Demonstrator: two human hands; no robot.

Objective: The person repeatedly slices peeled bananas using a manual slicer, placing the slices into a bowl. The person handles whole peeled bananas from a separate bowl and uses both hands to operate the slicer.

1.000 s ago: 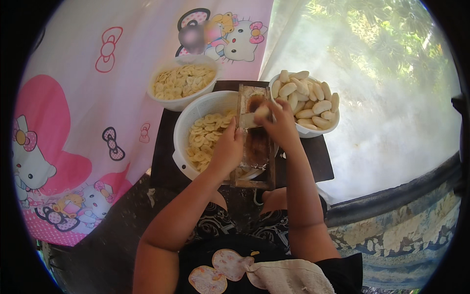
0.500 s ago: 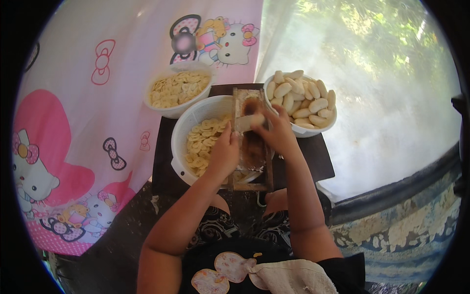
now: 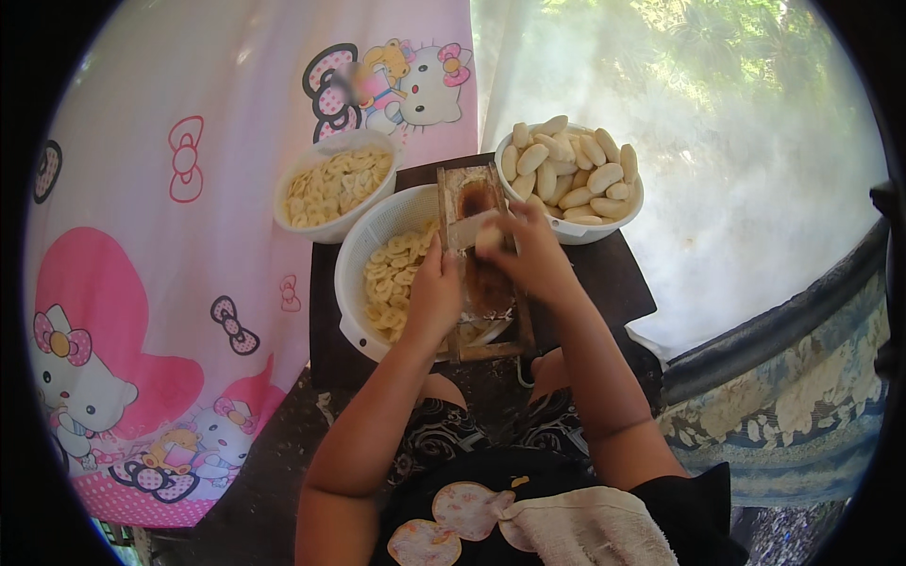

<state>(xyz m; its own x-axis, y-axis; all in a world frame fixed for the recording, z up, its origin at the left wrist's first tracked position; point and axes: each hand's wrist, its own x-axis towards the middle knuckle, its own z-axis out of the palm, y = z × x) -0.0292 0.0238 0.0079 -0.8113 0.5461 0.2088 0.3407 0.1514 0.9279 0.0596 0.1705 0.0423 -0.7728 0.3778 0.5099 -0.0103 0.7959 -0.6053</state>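
A wooden slicer with a pale blade plate lies across a white perforated basket. My left hand is closed on the slicer's left side rail, with the thumb up near the blade. Over the blade, my right hand holds a peeled banana against the board. The hand is slightly blurred and its fingers cover part of the fruit. Below the slicer's left side, round banana slices are heaped in the basket; the slicer and my left arm hide the rest of it.
At the back right, a white bowl is piled with whole peeled bananas. Another white bowl at the back left holds more slices. All stand on or by a dark table. A pink printed curtain hangs on the left.
My right hand has shifted a little on the slicer with the banana, which now shows less length past my fingers. My left hand keeps its grip. The whole view has tilted slightly.
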